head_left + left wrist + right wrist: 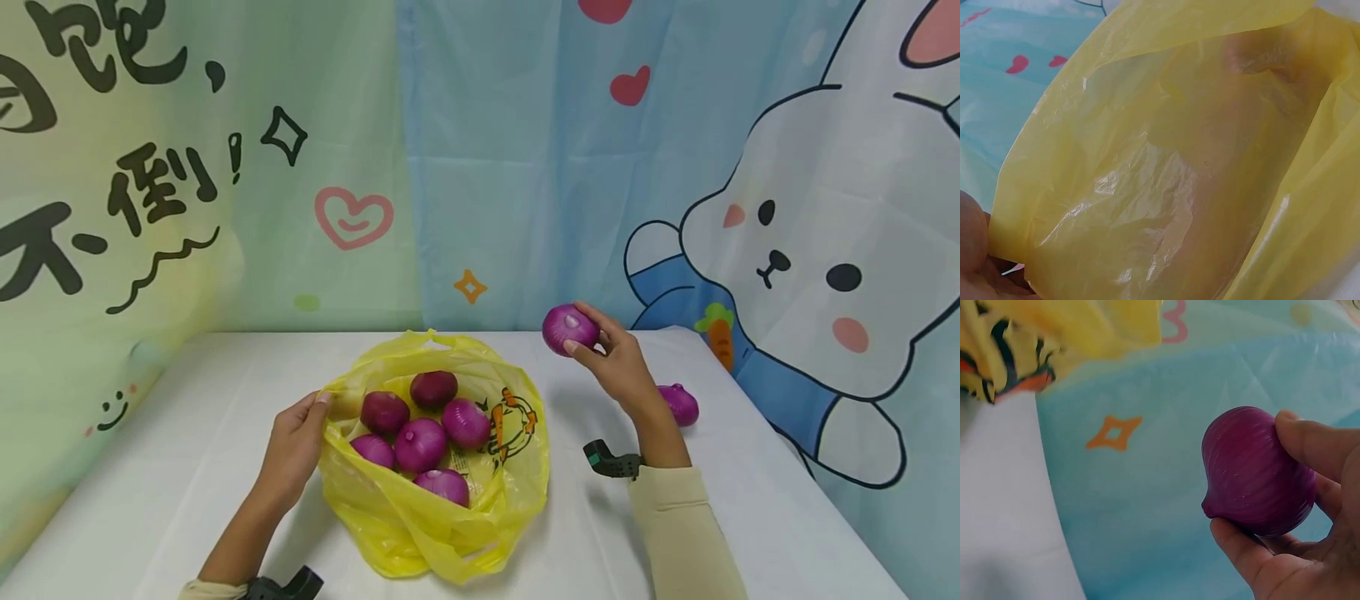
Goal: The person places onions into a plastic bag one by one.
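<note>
A yellow plastic bag (pixel 375 525) stands wide-mouthed on the table, with several purple onions (pixel 422 445) inside it. My left hand (pixel 295 446) pinches the bag's left rim between thumb and fingers; the left wrist view shows that thumb (pixel 971 231) at the edge of the yellow film (pixel 1116 187). To the right of the bag, above the table, my right hand (pixel 615 362) grips one purple onion (pixel 568 328). In the right wrist view, thumb and fingers curl round this onion (pixel 1254 469), its pointed tip facing lower left.
Another purple onion (pixel 679 405) lies on the white table (pixel 187 450), partly behind my right forearm. A printed cloth backdrop (pixel 495 167) with a cartoon rabbit hangs at the back and both sides. Each wrist wears a black camera mount (pixel 611 461).
</note>
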Demonstrator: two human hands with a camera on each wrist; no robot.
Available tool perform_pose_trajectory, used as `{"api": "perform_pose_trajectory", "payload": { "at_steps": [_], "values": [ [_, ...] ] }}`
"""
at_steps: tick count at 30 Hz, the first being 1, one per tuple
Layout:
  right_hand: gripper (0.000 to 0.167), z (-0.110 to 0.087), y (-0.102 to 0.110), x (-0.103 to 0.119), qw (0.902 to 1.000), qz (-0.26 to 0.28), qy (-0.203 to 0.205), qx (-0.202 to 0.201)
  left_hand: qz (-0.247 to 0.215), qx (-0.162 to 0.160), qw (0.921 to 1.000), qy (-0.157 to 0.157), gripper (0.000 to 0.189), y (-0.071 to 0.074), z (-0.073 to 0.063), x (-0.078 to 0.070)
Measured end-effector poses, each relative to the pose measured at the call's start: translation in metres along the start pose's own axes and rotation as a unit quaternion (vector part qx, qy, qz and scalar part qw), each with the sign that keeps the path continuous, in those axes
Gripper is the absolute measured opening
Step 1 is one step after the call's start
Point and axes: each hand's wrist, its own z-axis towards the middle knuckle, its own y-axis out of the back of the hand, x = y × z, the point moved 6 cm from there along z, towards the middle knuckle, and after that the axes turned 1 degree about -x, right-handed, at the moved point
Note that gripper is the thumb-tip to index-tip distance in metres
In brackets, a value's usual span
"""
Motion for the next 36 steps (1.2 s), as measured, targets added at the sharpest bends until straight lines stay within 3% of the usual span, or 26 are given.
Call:
{"api": "perform_pose_trajectory", "payload": {
  "at_steps": [5, 10, 23, 30, 36],
  "values": [
    [0.062, -0.002, -0.006, 0.012, 0.9996, 0.017, 0.023, 0.003, -0.001, 0.005, 1.0000, -0.001, 0.043, 0.000, 0.000, 0.000],
    [0.062, -0.003, -0.016, 0.017, 0.9993, 0.029, 0.018, 0.012, -0.004, 0.008, 1.0000, 0.000, 0.042, -0.001, 0.000, 0.000],
    [0.059, -0.011, -0.054, 0.042, 0.9894, 0.088, 0.081, 0.082, -0.002, 0.003, 0.9999, -0.012, 0.042, -0.002, -0.001, -0.001],
    [0.059, -0.017, -0.077, 0.048, 0.9727, 0.133, 0.118, 0.149, -0.006, 0.008, 0.9999, -0.005, 0.043, -0.003, -0.001, -0.001],
    [0.056, -0.023, -0.101, 0.050, 0.9538, 0.132, 0.148, 0.226, -0.006, 0.005, 1.0000, -0.002, 0.042, -0.002, -0.001, 0.000]
  ]
}}
